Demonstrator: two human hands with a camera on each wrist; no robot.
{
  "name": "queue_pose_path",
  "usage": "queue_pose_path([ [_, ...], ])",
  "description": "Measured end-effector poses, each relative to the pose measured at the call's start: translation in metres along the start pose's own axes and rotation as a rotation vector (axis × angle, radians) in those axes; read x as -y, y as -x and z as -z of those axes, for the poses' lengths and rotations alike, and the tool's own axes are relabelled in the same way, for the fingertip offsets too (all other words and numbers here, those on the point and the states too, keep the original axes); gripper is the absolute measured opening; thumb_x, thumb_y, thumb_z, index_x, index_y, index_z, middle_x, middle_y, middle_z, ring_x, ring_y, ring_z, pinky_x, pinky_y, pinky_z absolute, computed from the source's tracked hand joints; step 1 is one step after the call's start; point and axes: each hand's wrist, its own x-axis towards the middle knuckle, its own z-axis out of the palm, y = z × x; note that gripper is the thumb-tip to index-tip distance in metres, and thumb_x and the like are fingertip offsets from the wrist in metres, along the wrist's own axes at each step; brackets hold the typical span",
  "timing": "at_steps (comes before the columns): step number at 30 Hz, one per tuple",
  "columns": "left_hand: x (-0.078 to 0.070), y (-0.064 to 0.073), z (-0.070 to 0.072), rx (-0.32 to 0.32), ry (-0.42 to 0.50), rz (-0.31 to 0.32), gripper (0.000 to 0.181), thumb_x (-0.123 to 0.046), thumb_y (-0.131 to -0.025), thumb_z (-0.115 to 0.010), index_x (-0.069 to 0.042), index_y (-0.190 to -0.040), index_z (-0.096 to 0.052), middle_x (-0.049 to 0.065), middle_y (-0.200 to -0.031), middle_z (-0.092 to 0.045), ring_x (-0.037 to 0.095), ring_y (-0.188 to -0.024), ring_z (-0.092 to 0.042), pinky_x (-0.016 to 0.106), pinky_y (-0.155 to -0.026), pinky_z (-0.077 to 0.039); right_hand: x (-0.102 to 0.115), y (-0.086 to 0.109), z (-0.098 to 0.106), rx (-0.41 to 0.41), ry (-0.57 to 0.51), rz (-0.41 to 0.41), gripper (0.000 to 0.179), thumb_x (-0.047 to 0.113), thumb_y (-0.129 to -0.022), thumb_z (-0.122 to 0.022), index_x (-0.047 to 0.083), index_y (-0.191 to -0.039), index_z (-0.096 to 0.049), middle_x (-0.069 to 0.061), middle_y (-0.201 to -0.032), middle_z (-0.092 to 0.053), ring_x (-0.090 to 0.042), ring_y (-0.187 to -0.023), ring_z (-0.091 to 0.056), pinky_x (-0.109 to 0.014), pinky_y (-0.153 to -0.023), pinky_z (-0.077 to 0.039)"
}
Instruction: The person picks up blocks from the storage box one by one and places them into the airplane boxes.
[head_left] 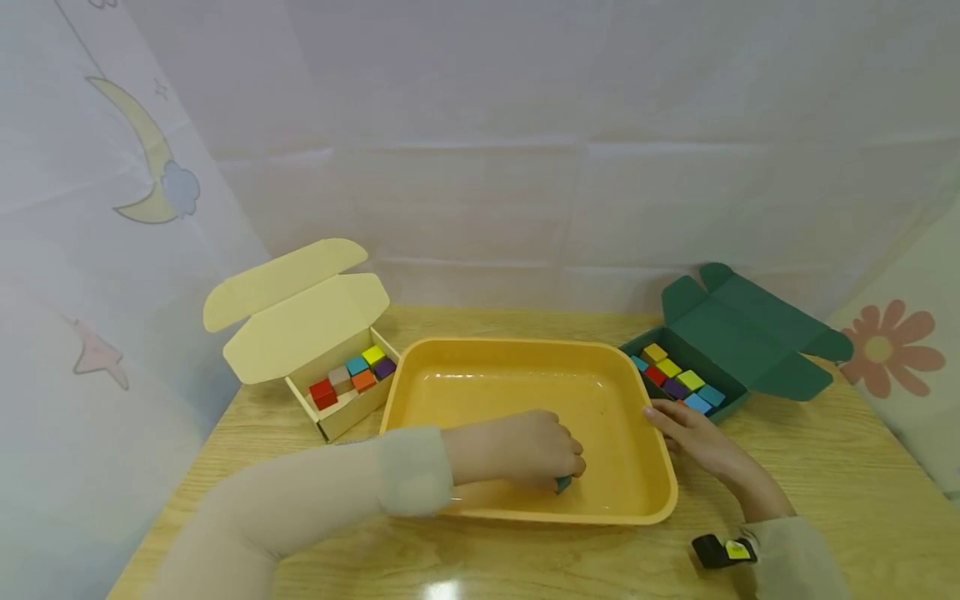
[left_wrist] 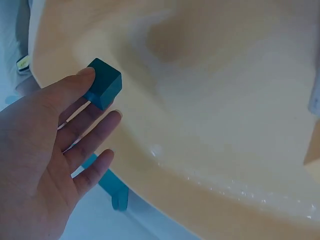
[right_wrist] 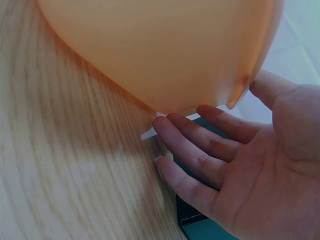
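My left hand (head_left: 528, 450) is inside the yellow plastic basin (head_left: 525, 515), toward its near right part. Between thumb and fingers it pinches a teal cube (left_wrist: 104, 82), mostly covered by the hand in the head view. No other cubes show inside the basin. On the right side, my right hand (head_left: 697, 440) holds the basin's rim. The right wrist view has that thumb (right_wrist: 272, 87) at the rim and the other fingers (right_wrist: 192, 155) below, along the outside wall.
At the back left, an open cream box (head_left: 360, 408) holds several coloured cubes, a red cube (head_left: 323, 394) among them. An open green box (head_left: 757, 312) behind the right hand also holds several cubes. A black strap (head_left: 716, 550) is by the right cuff.
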Motion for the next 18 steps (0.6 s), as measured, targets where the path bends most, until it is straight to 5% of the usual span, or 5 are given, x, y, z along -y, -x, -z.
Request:
queue_pose_path([
  [8,0.025,0.031,0.007,-0.096,0.095,0.074,0.013,-0.035,-0.099,-0.063,-0.025,-0.103,-0.07,-0.014,-0.089,-0.06,0.002,-0.076,-0.051,0.016,-0.068,-0.038,0.0,0.0,-0.001,-0.021,0.026,-0.016,0.054,0.028,-0.109,-0.041,-0.014,-0.143,-0.036,-0.029,-0.131,-0.055,-0.03,-0.109,-0.064,-0.039,-0.088,-0.056],
  [18,0.053,0.079,0.009,-0.118,0.243,0.172,0.023,-0.033,-0.093,-0.07,-0.018,-0.111,-0.07,-0.007,-0.098,-0.066,0.009,-0.089,-0.062,0.024,-0.085,-0.049,0.0,0.0,-0.001,-0.015,0.03,-0.021,0.053,0.028,-0.109,-0.041,-0.013,-0.142,-0.038,-0.027,-0.128,-0.057,-0.024,-0.105,-0.065,-0.037,-0.088,-0.056],
])
